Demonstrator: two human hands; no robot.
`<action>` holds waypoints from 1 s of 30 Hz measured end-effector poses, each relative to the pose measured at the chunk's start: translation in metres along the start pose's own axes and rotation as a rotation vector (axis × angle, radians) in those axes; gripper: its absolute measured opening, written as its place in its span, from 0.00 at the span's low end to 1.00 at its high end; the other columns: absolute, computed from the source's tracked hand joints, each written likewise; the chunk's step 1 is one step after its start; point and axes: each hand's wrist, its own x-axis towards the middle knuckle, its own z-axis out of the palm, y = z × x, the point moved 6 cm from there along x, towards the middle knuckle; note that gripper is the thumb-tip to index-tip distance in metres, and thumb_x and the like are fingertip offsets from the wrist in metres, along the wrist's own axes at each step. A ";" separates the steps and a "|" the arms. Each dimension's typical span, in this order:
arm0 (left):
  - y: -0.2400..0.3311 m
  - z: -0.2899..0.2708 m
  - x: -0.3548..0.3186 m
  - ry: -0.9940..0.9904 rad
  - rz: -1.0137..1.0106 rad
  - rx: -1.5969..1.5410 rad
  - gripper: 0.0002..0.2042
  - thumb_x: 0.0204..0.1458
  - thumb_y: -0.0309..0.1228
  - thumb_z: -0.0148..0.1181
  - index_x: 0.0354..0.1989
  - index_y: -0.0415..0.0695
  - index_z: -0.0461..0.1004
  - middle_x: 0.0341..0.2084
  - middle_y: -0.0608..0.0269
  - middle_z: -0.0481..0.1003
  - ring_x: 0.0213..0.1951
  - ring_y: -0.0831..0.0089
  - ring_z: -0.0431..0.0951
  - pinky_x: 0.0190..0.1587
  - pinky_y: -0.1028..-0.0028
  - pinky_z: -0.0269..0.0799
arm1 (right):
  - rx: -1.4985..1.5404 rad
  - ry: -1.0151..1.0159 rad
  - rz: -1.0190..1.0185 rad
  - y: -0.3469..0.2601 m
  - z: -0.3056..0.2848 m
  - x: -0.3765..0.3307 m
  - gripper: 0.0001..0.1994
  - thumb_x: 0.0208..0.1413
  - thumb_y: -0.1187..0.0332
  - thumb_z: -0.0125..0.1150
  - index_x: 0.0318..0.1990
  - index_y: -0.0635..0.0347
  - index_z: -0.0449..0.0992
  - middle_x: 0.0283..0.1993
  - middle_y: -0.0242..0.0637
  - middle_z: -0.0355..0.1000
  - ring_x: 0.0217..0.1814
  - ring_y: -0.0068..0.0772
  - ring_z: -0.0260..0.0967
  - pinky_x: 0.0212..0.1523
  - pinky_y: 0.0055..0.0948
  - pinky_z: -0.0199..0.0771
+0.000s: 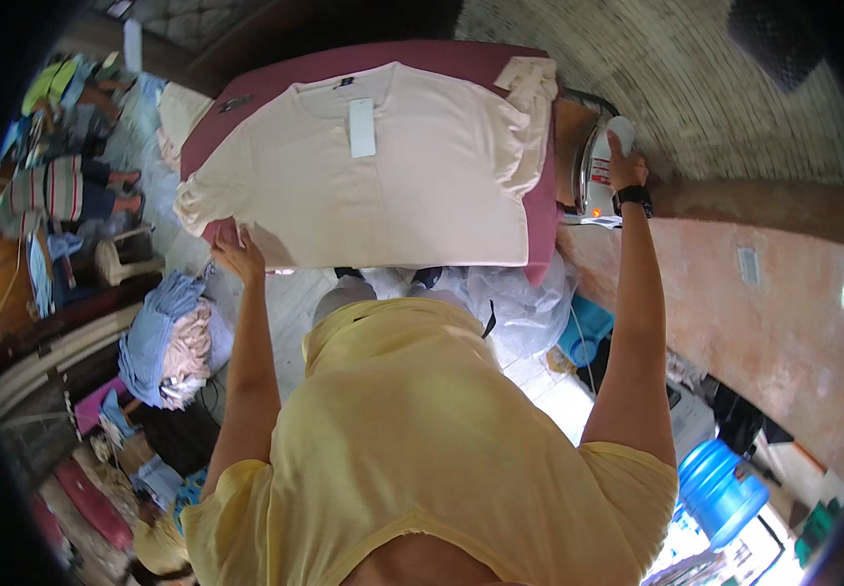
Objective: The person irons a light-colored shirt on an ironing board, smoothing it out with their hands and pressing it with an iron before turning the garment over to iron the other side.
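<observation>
A cream short-sleeved blouse (432, 186) lies spread out, neckline away from me, on a maroon-covered ironing board (275, 78). From its neckline a blank-looking pale tag (361, 127) hangs over the front. My left hand (239, 256) is at the blouse's near left corner, fingers closed on the edge of the cloth below the left sleeve. To the right, beyond the board's end, a white steam iron (596, 176) with a lit orange light rests on a metal stand. My right hand (627, 171) is wrapped around its handle; part of the grip is hidden.
A small dark object (236, 103) lies on the board's far left. Folded blue and cream clothes (163, 337) are piled at left. Several people work farther left. Clear plastic (514, 303) lies under the board; a blue water jug (721, 493) stands at lower right.
</observation>
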 end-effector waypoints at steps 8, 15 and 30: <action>0.011 -0.029 0.082 -0.122 0.198 -0.112 0.22 0.52 0.33 0.63 0.55 0.41 0.68 0.49 0.49 0.71 0.52 0.48 0.68 0.57 0.56 0.62 | 0.123 -0.353 0.194 -0.025 0.028 0.007 0.53 0.42 0.21 0.48 0.50 0.74 0.74 0.51 0.63 0.72 0.57 0.57 0.69 0.57 0.45 0.68; 0.015 0.047 0.157 -0.274 0.283 -0.107 0.19 0.55 0.34 0.60 0.54 0.42 0.70 0.47 0.49 0.73 0.51 0.48 0.72 0.54 0.56 0.66 | -0.156 0.308 -0.432 -0.068 -0.034 -0.115 0.36 0.53 0.40 0.57 0.54 0.67 0.67 0.54 0.60 0.64 0.58 0.65 0.60 0.60 0.56 0.58; -0.049 0.078 0.201 -0.410 0.372 -0.309 0.10 0.52 0.28 0.56 0.42 0.41 0.69 0.29 0.45 0.77 0.32 0.46 0.78 0.32 0.55 0.71 | 0.419 -0.115 -0.023 -0.061 0.054 -0.328 0.08 0.63 0.69 0.51 0.42 0.61 0.59 0.28 0.55 0.70 0.30 0.63 0.69 0.28 0.52 0.65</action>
